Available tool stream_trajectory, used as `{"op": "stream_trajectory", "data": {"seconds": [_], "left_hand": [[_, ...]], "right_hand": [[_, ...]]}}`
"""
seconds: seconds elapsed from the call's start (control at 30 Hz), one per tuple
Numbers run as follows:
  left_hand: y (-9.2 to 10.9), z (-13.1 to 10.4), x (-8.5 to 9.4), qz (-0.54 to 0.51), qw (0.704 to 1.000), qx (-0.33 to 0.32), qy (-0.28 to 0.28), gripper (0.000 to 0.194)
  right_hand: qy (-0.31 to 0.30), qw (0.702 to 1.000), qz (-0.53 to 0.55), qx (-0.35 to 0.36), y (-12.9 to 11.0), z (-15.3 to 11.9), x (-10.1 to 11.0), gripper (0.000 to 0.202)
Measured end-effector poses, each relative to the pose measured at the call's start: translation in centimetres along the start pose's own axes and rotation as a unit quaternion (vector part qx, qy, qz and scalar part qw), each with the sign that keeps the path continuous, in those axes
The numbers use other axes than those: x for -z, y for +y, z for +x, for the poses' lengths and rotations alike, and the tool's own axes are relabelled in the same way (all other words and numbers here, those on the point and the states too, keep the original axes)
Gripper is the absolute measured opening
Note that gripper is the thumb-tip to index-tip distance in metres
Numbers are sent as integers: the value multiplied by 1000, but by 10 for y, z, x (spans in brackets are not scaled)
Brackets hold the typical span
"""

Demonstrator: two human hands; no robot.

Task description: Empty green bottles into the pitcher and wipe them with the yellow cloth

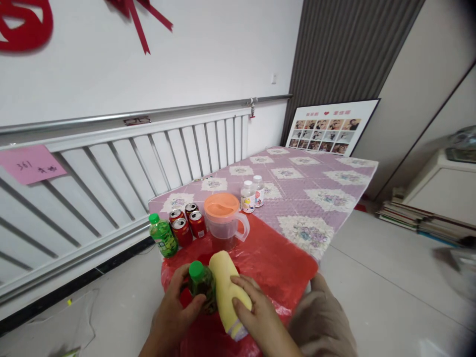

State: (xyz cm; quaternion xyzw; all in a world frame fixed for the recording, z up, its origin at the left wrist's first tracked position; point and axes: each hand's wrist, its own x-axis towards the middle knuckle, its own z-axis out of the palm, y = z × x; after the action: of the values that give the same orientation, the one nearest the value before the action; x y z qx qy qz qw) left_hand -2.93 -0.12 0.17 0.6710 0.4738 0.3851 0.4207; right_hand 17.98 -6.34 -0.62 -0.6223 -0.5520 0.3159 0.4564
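- Background: pale wall (223, 44), white radiator (208, 144) at upper left; picture board (329, 130) leaning at upper right.
- Surface: bench (267, 173) under a purple floral cover; red sheet (282, 263) over its near end, lower centre of the frame.
- Left hand (173, 312), lower centre-left: partly closed around a green-capped bottle (204, 292), thumb on the near side. Bottle roughly upright, cap on.
- Right hand (260, 312), lower centre: closed on a folded yellow cloth (223, 282), fingers curled over its right side. Cloth lies alongside the bottle and appears to touch it; blur and overlap make the contact uncertain.
- Set out, centre-left: second green bottle (164, 240), upright, cap on, beside four red cans (197, 224) standing in a close cluster.
- Centre: clear jug (223, 230), orange lid (222, 204) on, handle toward the right of the frame. Two small white-capped bottles (248, 199) stand just behind it, close together.
- Progress, judged: handling of bottle and cloth is under way, both in hand. The grouped items stand free of both hands; whether any has been handled cannot be told. Release of bottle and cloth not done.
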Motion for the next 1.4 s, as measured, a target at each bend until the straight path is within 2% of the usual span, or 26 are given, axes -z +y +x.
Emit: {"op": "stream_trajectory", "data": {"seconds": [0.13,0.23,0.33,0.47,0.57,0.67,0.8,0.93,1.03,1.13,1.23,1.33,1.4], "left_hand": [[4,2,3,-67,994,0,-81,56],[2,3,2,-94,992,4,-80,59],[0,4,2,-111,991,3,-79,54],[0,5,3,-131,986,-10,-102,54],[1,4,4,-140,984,-4,-111,56],[-1,4,5,-149,981,-3,-124,57],[-5,6,7,-158,977,-9,-145,57],[-6,8,8,-149,977,-16,-153,54],[-6,5,5,-119,985,-10,-126,65],[-2,0,-2,-41,999,8,-32,74],[5,-4,-11,46,997,9,56,65],[10,-4,-18,72,994,14,82,55],[11,-2,-19,74,994,21,79,52]], "right_hand": [[7,1000,2,-5,5,0,1,38],[28,999,31,-3,-13,2,8,40],[41,996,76,17,-37,3,14,39],[17,991,134,10,-48,5,14,38],[4,988,151,-28,-36,8,10,37],[-3,991,119,-54,-13,7,6,37],[-5,999,24,-31,12,2,1,34],[9,1000,-5,-3,15,0,1,36],[44,999,9,5,6,1,5,36],[67,997,24,19,-10,0,10,38],[76,995,33,48,-28,-1,12,38],[64,994,44,80,-37,-1,10,38],[54,994,46,77,-35,0,7,38]]}}
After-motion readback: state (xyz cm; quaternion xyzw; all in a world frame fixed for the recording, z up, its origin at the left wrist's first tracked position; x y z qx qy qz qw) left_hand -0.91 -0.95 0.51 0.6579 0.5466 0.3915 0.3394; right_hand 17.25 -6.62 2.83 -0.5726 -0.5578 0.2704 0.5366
